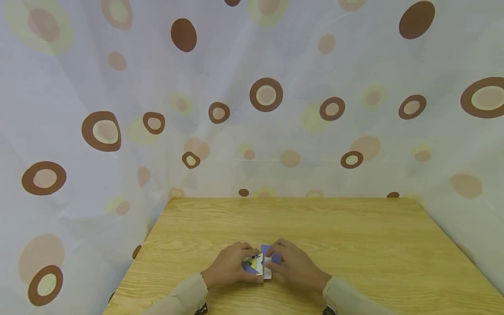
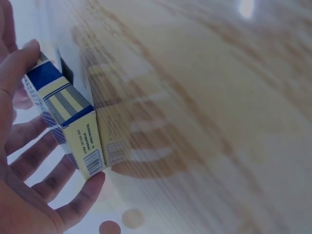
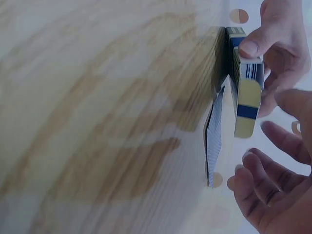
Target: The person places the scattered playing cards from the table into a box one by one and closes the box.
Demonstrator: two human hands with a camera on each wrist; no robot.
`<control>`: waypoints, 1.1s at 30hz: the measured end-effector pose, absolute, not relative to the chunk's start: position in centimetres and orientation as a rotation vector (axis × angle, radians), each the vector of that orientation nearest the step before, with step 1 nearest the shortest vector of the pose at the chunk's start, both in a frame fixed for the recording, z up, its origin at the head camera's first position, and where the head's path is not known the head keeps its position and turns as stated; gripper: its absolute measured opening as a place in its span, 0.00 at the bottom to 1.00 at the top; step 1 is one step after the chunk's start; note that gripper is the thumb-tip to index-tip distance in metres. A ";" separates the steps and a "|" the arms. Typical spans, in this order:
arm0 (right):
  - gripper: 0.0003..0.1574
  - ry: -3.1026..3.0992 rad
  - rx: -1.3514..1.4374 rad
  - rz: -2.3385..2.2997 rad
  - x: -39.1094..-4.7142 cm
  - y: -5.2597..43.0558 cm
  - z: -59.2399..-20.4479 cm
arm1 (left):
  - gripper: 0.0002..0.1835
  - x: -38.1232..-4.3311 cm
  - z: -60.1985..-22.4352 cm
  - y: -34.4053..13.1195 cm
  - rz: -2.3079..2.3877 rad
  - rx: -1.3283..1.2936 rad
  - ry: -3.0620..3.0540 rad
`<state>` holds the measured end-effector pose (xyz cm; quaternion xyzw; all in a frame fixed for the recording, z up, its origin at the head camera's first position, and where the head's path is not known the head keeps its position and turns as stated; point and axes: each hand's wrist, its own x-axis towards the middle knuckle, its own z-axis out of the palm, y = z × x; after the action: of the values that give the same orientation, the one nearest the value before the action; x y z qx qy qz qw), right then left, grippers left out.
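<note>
A small playing card box [image 1: 253, 265], blue and pale yellow with a printed picture, lies low over the table. My left hand [image 1: 230, 264] grips it, thumb on the near edge and fingers along the far one. The left wrist view shows the box's striped side and a barcode end [image 2: 90, 146]. On the right its end is open: a blue-patterned lid [image 3: 213, 134] and a yellow flap [image 3: 247, 111] stick out, with thin layered edges between. My right hand [image 1: 297, 264] is beside these flaps, fingers loosely bent and apart from them in the right wrist view.
The wooden table [image 1: 334, 227] has a glossy surface that reflects the box. A pale curtain [image 1: 291, 131] with brown and yellow circles hangs behind the table and along both sides.
</note>
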<state>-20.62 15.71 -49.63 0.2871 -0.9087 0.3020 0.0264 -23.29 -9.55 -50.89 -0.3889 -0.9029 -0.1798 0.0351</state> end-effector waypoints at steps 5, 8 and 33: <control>0.11 -2.796 0.738 0.926 -21.3 16.7 -49.6 | 0.42 -23.0 -50.5 -9.5 -0.530 -1.164 -2.807; 0.17 -2.809 0.686 0.897 -21.4 17.0 -49.7 | 0.41 -22.7 -50.1 -9.5 -0.521 -1.154 -2.819; 0.28 -2.926 0.744 0.698 -23.2 18.6 -50.3 | 0.43 -22.7 -50.3 -9.5 -0.547 -1.149 -2.841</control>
<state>-23.20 18.57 -50.30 0.2402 -0.9440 0.2252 0.0213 -22.71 -9.55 -50.28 -0.3691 -0.9125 -0.1756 0.0143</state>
